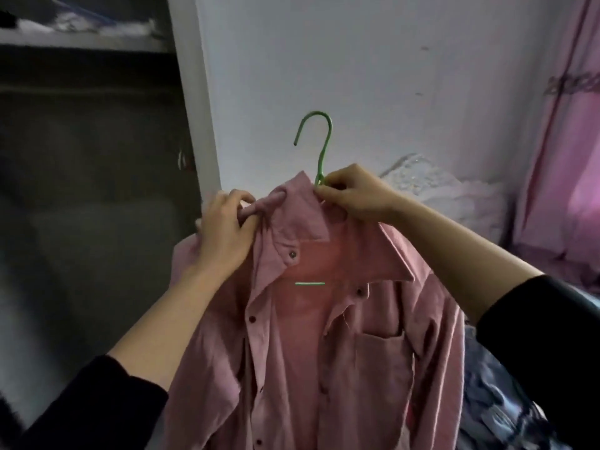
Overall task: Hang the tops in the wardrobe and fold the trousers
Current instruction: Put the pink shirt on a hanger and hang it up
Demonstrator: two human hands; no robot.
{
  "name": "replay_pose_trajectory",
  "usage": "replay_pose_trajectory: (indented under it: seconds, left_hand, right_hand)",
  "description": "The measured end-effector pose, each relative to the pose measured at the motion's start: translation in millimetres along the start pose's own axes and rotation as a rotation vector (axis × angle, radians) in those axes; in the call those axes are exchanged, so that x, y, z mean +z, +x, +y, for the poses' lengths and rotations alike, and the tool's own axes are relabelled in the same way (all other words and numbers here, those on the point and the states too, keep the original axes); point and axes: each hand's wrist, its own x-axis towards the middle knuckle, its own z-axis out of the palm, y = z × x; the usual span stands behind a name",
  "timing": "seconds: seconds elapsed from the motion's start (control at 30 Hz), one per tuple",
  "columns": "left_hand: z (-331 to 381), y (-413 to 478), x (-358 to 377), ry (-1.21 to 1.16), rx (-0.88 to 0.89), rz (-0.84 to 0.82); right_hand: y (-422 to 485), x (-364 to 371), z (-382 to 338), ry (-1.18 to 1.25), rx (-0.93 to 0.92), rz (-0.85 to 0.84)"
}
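White wall (389, 76) behind; raised left hand (224, 232) grips shirt collar (293, 219); right hand (354, 193) pinches hanger (321, 147).

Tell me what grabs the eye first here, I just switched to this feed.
A pink button-up shirt fills the centre, draped on a green hanger whose hook stands up against the white wall. The left-hand grip clutches the collar's left side, while the right-hand grip pinches the hanger's neck. A dark wardrobe sits at left and a pink curtain at far right.
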Motion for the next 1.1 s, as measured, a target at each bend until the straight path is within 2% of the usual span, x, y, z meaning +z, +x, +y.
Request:
replay_pose_trajectory:
  seconds: [0.1,0.17,0.23,0.27,0.3,0.37,0.43,0.57,0.67,0.77,0.9,1.1]
  left_hand:
    - [-56,-26,-6,0.173,0.084,0.072]
    - [-91,-46,-6,0.223,0.095,-0.074]
    - [-123,-54,-2,0.241,0.006,-0.273]
    - [-133,-53,-2,0.187,-0.044,-0.318]
    - [-141,-49,-2,0.098,-0.103,-0.305]
    - [-160,-33,-4,-0.088,-0.229,-0.161]
    - [-181,-16,-13,-0.127,-0.284,-0.120]
    - [-233,-3,-29,0.008,-0.204,-0.342]
    - [-275,12,-38,-0.034,-0.276,-0.476]
    - [-309,42,-46,-0.102,-0.303,-0.565]
    - [-352,100,-62,-0.164,-0.407,-0.525]
    - [-429,203,-95,0.118,-0.443,-0.238]
  right_hand:
    - [36,46,-13,0.060,0.023,-0.034]
    - [56,75,-27,0.072,0.013,-0.071]
    - [77,102,-42,0.071,-0.020,-0.101]
    - [85,114,-50,0.070,-0.032,-0.121]
    - [94,126,-57,0.073,-0.042,-0.145]
    - [112,151,-70,0.075,-0.058,-0.182]
    - [132,173,-79,0.062,-0.092,-0.167]
    - [181,214,-84,0.067,-0.133,0.029]
    - [218,248,-94,0.012,-0.135,0.006]
    - [258,280,-114,0.069,-0.096,-0.067]
    - [314,316,-132,0.021,-0.090,-0.170]
    - [405,365,-161,0.003,-0.163,-0.198]
